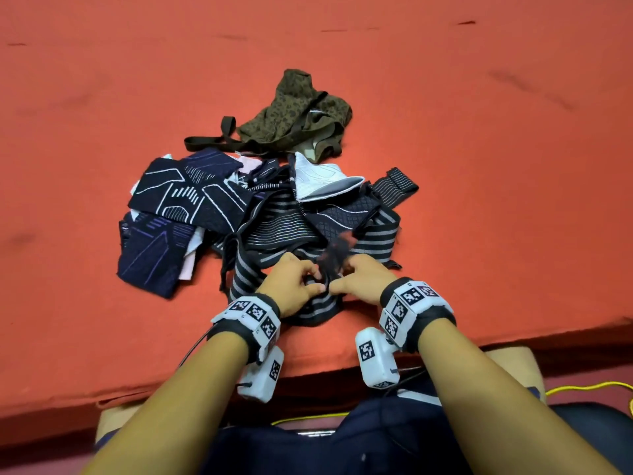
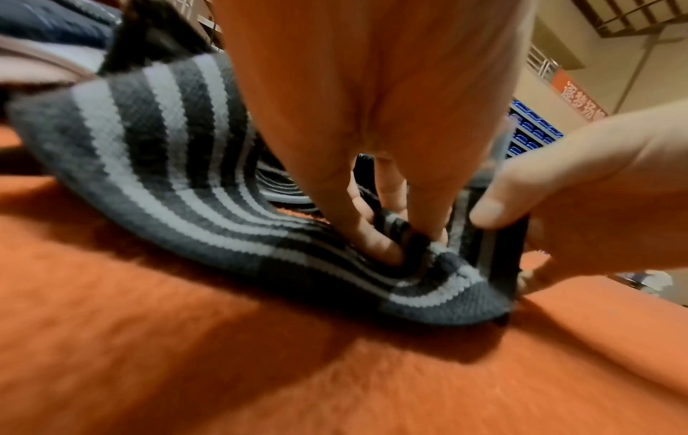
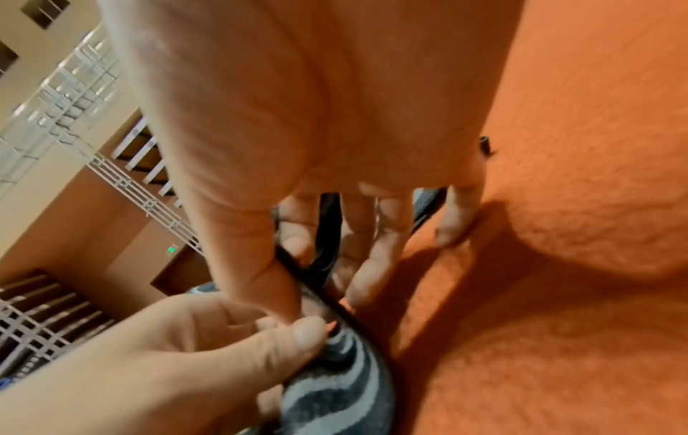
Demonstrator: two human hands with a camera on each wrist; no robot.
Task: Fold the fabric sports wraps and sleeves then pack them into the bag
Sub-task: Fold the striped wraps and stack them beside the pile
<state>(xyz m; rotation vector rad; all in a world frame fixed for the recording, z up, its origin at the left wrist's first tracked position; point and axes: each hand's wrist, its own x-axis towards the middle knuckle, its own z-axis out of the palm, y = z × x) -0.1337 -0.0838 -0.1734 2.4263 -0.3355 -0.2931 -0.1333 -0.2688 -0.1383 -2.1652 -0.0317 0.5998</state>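
Head view shows both my hands pinching the striped wrap [image 1: 246, 275] at the near edge of the red table [image 1: 479, 166]: left hand [image 1: 291, 289] curled on one fold, right hand [image 1: 363, 275] beside it; camouflage bag [image 1: 298, 114] lies beyond the pile

Both forearms bare, no sleeves. Left wrist: black band [image 1: 236, 329] carrying a white block [image 1: 255, 315] faced with black-and-white square markers; a white camera housing [image 1: 262, 375] with one marker hangs beneath, with a thin black cable [image 1: 191, 347] on its left. Right wrist: like black band [image 1: 436, 317], white marker block [image 1: 409, 303], white housing [image 1: 376, 359] beneath. Lap: dark navy clothing [image 1: 342, 447].
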